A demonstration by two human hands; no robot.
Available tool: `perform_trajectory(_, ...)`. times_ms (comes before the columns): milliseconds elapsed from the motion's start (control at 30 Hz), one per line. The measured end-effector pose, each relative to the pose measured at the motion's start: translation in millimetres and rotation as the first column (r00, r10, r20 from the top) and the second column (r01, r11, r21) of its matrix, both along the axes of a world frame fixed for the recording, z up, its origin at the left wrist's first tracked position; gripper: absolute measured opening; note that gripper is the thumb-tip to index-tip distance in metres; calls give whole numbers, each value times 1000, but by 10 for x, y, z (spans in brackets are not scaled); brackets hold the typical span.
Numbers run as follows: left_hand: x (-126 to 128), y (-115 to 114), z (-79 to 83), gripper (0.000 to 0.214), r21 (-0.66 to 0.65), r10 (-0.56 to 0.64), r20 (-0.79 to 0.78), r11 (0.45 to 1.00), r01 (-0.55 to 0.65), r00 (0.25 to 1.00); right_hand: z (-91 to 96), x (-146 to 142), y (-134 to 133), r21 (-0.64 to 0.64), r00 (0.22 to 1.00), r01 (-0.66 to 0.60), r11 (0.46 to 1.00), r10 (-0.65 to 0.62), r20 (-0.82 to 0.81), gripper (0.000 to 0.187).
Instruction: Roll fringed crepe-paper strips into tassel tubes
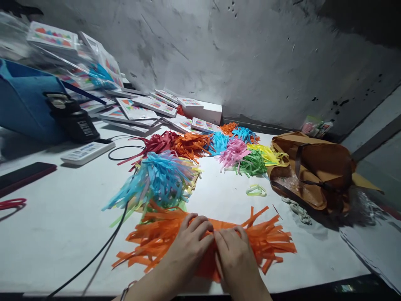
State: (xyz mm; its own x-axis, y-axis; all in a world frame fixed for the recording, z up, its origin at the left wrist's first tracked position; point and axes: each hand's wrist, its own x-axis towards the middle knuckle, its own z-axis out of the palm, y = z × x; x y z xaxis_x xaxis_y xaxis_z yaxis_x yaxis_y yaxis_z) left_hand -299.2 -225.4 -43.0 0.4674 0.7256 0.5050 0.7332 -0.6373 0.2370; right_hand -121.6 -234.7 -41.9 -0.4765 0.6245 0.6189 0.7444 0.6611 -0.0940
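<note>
An orange tissue-paper tassel [269, 242] lies flat across the front of the table, its cut fringes spread to both sides. My left hand [196, 234] is closed on its uncut middle band, fingers bent and pressed down. Right beside it, my right hand [233, 246] pinches the same band, with the two hands' fingertips nearly touching. Under and between them shows part of the orange sheet; what the fingertips do there is hidden. Just behind the left fringe rests a heap of light-blue tassels [159, 177], with some green and yellow strips below it.
Red tassels [159, 142], pink tassels [233, 152] and green tassels [252, 163] lie farther back. A brown bag [316, 167] stands at right. At left are a black bottle [73, 119], a white power strip [89, 152], a phone [26, 175] and a black cable [103, 246]. Flat boxes [150, 104] line the wall.
</note>
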Motion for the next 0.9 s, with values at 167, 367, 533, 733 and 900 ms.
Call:
perform_trajectory(167,-142,-44,-82,8,6,-74,-14,997,74,997,-148,156,-22,111,997,-53,992,47,57,31)
perform_trajectory(367,-196,-27,-33,15,-152,50,-156,986,-74,987,-159,279,-89,49,1000,11,999,-12,15,20)
perform_trajectory(533,-80,102,171,24,-184,214,-261,946,-266,941,-128,149,-11,-68,962,251,966,-241,124,21)
perform_trajectory(733,17,211,219,22,-210,220,-323,932,-297,920,-97,25,33,12,915,395,918,-395,77,22)
perform_trajectory(900,-17,206,226,17,-234,205,-304,930,-282,930,-83,-20,39,5,998,43,999,-44,51,27)
